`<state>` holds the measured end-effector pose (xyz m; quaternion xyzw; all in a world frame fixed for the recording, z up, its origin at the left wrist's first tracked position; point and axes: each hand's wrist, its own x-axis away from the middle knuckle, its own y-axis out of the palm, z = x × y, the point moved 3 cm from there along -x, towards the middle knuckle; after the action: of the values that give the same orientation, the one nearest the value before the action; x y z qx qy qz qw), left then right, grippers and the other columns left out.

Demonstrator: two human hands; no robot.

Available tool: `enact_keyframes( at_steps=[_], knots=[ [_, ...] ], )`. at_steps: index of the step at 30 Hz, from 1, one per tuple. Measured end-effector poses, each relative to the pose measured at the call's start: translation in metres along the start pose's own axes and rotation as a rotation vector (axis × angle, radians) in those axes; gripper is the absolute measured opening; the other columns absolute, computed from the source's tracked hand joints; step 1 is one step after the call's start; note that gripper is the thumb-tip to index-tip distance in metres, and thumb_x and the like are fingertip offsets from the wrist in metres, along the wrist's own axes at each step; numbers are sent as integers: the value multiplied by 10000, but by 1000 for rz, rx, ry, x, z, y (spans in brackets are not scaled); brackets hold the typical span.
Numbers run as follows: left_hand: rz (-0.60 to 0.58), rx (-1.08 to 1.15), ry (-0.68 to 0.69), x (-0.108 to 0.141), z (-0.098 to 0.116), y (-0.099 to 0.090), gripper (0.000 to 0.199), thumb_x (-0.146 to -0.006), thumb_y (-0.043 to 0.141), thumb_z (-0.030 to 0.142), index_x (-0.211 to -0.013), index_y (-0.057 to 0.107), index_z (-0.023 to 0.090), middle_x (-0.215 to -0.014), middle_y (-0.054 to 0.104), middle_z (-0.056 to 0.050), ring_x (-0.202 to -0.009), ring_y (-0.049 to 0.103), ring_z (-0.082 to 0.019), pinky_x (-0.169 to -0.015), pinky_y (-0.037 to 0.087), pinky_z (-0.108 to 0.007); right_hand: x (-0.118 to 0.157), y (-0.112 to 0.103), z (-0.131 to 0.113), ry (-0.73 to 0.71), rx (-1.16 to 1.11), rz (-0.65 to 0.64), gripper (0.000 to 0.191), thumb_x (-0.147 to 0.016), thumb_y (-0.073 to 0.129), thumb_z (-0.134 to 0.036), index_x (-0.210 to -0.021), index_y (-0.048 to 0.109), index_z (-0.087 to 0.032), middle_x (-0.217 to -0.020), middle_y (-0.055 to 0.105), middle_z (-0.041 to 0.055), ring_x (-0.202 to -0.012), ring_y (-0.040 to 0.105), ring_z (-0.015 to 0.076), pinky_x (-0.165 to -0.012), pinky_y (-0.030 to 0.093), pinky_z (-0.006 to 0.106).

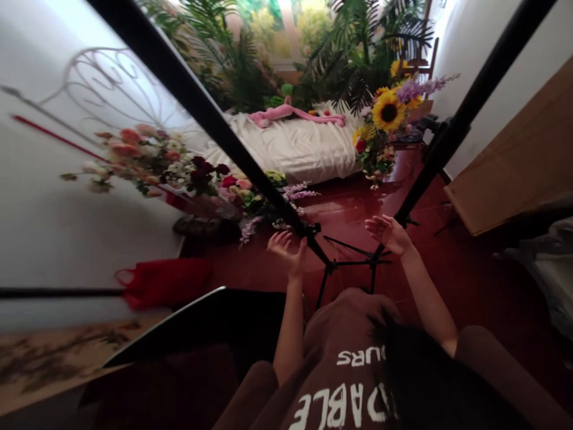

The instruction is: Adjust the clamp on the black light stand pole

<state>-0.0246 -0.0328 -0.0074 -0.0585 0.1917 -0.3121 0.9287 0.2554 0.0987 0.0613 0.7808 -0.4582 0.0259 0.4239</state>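
Note:
My left hand (pixel 290 253) is raised in front of me, fingers spread and palm partly turned up, holding nothing. It is nearest the lower part of the left black pole (pixel 210 116), close beside a clamp knob; whether it touches cannot be told. My right hand (pixel 391 236) is also open, fingers stretched towards the left and palm turned inward. The right black pole (pixel 447 137) runs down just behind it; I cannot tell whether they touch. Between and below my hands stand the thin black stand legs (pixel 351 261).
Ahead, a bed with a cream sheet (pixel 308 146) bears a pink plush toy (pixel 286 112). Flowers (pixel 143 155) stand left, sunflowers (pixel 388 113) right, palm leaves behind. A red bag (pixel 165 280), a dark panel (pixel 224 322) and a brown board (pixel 514 149) flank the red floor (pixel 340 206).

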Motion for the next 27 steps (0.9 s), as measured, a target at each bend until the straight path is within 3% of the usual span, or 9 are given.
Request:
enact_keyframes(
  at_steps=[2,3,6,10,17,21,27],
  knots=[
    [-163,150,-98,-15,-4,17,544,-730,731,511,-1106,471,215,-1071,601,-75,-1001,634,-202,-883,540,-375,-12,22,8,51,78,-57,386,-999,348,-288,-935,719,-205,-1002,784,50,-883,747,134,-747,575,243],
    [-174,197,-112,-21,-4,24,532,-704,751,500,-1067,496,207,-1015,623,-63,-942,648,-187,-854,545,-350,-18,33,13,75,120,-86,379,-999,351,-281,-943,717,-199,-990,784,54,-873,747,135,-751,573,245],
    [-114,253,-108,-32,-7,38,489,-649,787,439,-990,537,195,-906,647,-34,-826,650,-154,-802,546,-310,-35,60,30,109,255,-158,341,-991,378,-254,-946,708,-183,-957,783,66,-860,745,147,-756,572,258],
    [-73,271,-112,-36,-11,42,434,-624,789,393,-934,574,180,-831,650,-14,-730,630,-135,-707,537,-277,-54,81,50,73,459,-199,250,-961,477,-252,-838,680,-172,-894,778,65,-811,733,154,-715,571,257],
    [0,251,-72,-37,-14,46,462,-625,782,391,-981,574,183,-808,632,9,-722,606,-128,-704,518,-264,-69,102,63,106,577,-254,265,-965,529,-313,-818,686,-159,-815,763,69,-692,707,132,-638,556,220],
    [-4,240,-61,-43,-11,54,426,-635,769,381,-959,571,189,-795,617,15,-710,586,-122,-684,498,-251,-72,103,67,180,606,-210,434,-1003,444,-440,-768,675,-158,-755,751,77,-616,683,126,-562,536,203],
    [-17,264,-47,-45,-10,55,418,-631,765,356,-960,568,189,-801,612,13,-731,590,-129,-714,493,-259,-74,109,68,321,388,-196,604,-1018,277,-568,-796,664,-161,-757,754,79,-577,666,110,-528,521,187]
  ],
)
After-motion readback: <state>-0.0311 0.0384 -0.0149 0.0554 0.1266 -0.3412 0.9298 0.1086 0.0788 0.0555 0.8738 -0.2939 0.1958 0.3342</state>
